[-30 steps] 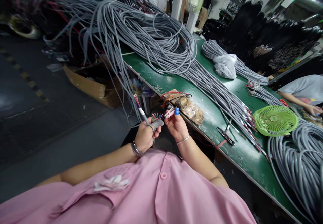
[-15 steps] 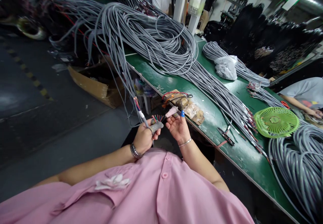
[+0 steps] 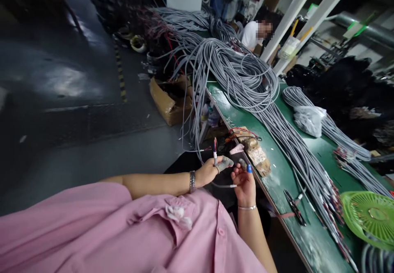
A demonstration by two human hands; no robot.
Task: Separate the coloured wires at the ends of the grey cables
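Observation:
My left hand (image 3: 208,173) is closed around a grey cable, a grey cover on its thumb. Above the fist stands a cable end (image 3: 215,156) with a white band and loose red and blue wires. My right hand (image 3: 245,184) is just to the right, palm up, with loosely curled fingers apart from the thumb, which wears a blue cap; I see nothing gripped in it. A grey cover is on one of its fingers. Below the hands, a grey cable with a white tip (image 3: 231,186) reaches close to the right palm.
A green table (image 3: 272,191) carries long bundles of grey cable (image 3: 246,72), a taped cardboard block (image 3: 258,160), black-handled pliers (image 3: 294,208), a plastic bag (image 3: 309,120) and a green basket (image 3: 367,215). A cardboard box (image 3: 169,104) is on the floor. Behind the table sits a co-worker (image 3: 250,35).
My view has swung left, so the table and cables appear farther right and lower. The fanned coloured wires above my left thumb no longer show. A white-tipped cable now shows below my hands.

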